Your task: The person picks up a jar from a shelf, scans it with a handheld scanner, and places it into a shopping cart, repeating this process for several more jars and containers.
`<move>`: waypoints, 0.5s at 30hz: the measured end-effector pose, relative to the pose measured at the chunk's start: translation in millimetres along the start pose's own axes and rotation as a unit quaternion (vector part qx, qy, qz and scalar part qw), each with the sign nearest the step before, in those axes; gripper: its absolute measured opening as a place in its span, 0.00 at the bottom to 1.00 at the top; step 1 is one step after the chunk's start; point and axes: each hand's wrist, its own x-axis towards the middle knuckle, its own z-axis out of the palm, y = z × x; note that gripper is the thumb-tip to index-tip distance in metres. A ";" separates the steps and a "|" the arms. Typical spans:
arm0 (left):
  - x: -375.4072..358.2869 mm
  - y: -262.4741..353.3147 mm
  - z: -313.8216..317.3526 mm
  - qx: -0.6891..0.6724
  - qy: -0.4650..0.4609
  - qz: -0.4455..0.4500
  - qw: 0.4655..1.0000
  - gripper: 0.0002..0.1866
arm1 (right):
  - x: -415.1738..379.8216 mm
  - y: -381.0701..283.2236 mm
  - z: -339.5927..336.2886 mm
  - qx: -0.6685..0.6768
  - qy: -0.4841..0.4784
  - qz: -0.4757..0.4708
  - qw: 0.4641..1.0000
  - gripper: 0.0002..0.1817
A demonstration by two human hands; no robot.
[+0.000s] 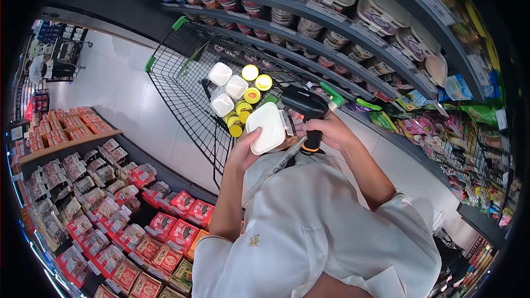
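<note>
Left hand (244,150) grasping white square-lidded plastic container (268,128), held just beside right hand. Right hand (329,130) wrapped round black pistol-shaped scanner with orange trim (305,111). Beyond left hand: black wire shopping cart with green corners (176,85), holding three white-lidded tubs (222,105) and round yellow containers (252,95) (bunched together).

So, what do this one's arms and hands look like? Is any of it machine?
No machine parts show: these are a person's arms. The left hand and right hand are gloveless, with no watch or bracelet visible. The forearms are bare, below the loose, pale, short sleeves of a shirt. Some fingers are hidden, so I can't rule out rings.
</note>
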 end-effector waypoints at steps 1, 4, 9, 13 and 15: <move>-1.5 8.1 -4.3 -0.008 0.010 0.014 1.000 0.36 | 6.4 -0.5 6.4 0.012 0.008 0.009 1.000 0.25; 6.7 45.4 -31.0 0.001 0.019 0.063 0.998 0.36 | 25.8 1.7 15.7 0.093 -0.014 0.071 0.993 0.24; 57.7 135.9 -114.1 0.060 0.159 0.231 0.958 0.35 | 49.3 31.9 4.5 0.072 0.016 0.145 0.987 0.23; 168.2 182.3 -327.3 0.225 0.385 0.219 0.868 0.43 | 53.7 44.7 -0.4 0.100 0.046 0.157 0.981 0.21; 200.7 181.6 -382.9 0.216 0.402 0.209 0.865 0.46 | 55.2 44.1 -0.3 0.096 0.056 0.139 0.984 0.21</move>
